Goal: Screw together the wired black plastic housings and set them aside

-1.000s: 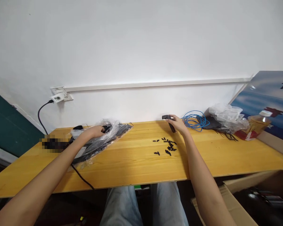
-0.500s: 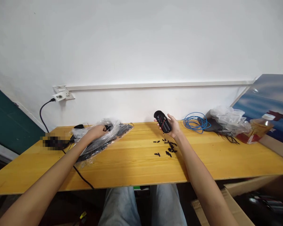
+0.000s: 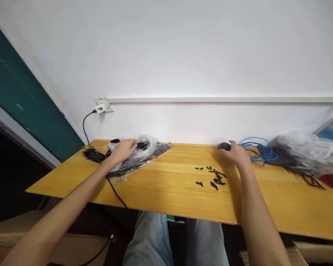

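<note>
My right hand (image 3: 238, 152) is closed around a rounded black plastic casing (image 3: 224, 146) low over the back of the wooden table. Only the casing's domed end shows past my fingers and thumb. At the left, my left hand (image 3: 124, 149) is at the near side of a clear plastic bag (image 3: 151, 152) that has dark pieces in it. Its thumb and fingers curve about something dark that I cannot make out. Small black pieces (image 3: 217, 178) lie scattered on the table in front of my right hand.
A coil of blue cable (image 3: 259, 151) lies right of my right hand, beside crumpled clear plastic (image 3: 308, 151). A black cord (image 3: 116, 192) runs over the table's front edge (image 3: 155, 212). A plug (image 3: 101, 108) sits in the wall socket.
My right hand has lowered the casing towards the back of the table and turned it over, hiding its wired inside. My left hand has drawn leftward across the bag. The view has swung left.
</note>
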A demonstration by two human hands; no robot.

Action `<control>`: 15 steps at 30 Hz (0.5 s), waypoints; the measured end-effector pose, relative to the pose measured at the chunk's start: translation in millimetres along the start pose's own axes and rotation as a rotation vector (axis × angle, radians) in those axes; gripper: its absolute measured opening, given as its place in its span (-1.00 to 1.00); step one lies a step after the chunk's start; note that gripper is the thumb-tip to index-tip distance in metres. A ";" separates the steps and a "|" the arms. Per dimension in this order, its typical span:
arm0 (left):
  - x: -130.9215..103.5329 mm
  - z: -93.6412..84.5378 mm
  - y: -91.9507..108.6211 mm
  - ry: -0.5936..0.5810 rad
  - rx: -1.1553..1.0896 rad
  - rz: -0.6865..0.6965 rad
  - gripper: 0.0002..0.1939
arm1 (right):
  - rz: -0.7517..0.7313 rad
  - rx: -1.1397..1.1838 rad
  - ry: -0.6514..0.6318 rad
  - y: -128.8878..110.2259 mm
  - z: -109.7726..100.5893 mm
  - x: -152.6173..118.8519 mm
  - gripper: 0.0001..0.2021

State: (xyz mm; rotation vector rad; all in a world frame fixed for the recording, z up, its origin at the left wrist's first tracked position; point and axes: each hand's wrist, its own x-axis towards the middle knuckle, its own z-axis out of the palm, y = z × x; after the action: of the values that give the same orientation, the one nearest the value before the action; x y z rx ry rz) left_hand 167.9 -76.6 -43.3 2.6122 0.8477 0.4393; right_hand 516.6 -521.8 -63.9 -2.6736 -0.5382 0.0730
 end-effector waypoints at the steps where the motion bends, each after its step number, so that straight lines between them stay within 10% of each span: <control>1: -6.5 -14.2 -10.1 0.060 0.012 -0.036 -0.63 | 0.010 -0.097 -0.011 4.6 3.1 2.1 -0.26; 7: -49.9 -88.7 -89.3 0.498 0.090 -0.579 -0.45 | 0.045 -0.296 -0.085 15.8 20.9 9.5 -0.39; 15: -138.3 -99.5 -138.7 0.435 0.084 -0.757 -0.43 | -0.051 -0.262 0.094 9.1 26.9 5.4 -0.25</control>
State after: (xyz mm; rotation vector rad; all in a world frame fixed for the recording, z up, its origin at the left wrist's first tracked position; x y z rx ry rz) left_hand -47.3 -32.4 -38.8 2.0514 1.9132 0.7533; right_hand 521.4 -517.1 -92.0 -2.8963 -0.6238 -0.1481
